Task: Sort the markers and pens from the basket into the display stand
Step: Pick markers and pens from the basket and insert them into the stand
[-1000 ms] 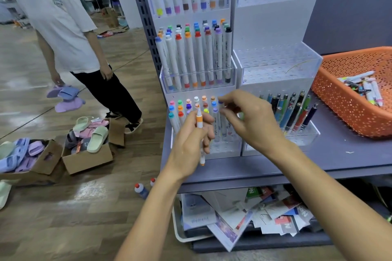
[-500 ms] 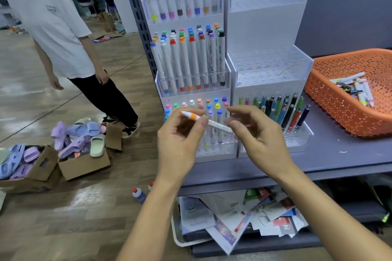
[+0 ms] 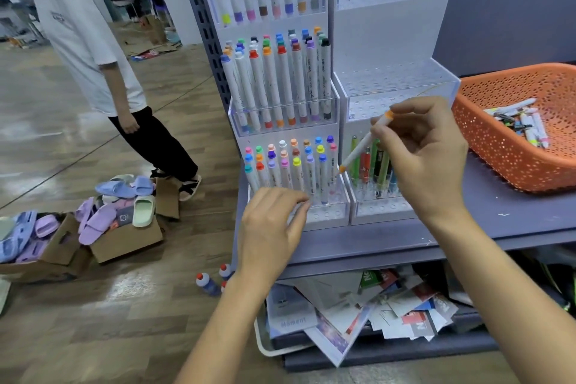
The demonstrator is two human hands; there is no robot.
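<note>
Right hand [image 3: 427,153] pinches a white marker [image 3: 361,146] with orange ends near its upper cap. The marker is tilted, with its lower tip just above the right end of the stand's [image 3: 389,40] bottom left tier, between the capped markers [image 3: 290,165] and the pens [image 3: 374,162]. Left hand [image 3: 271,227] hovers loosely curled, holding nothing, at the shelf's [image 3: 358,243] front edge, close before that same tier. At the shelf's right end sits the basket [image 3: 514,171], with loose markers [image 3: 523,125] inside. A booklet [image 3: 293,318] under the shelf reads "Moment"; the print on the marker barrels is too small to read.
</note>
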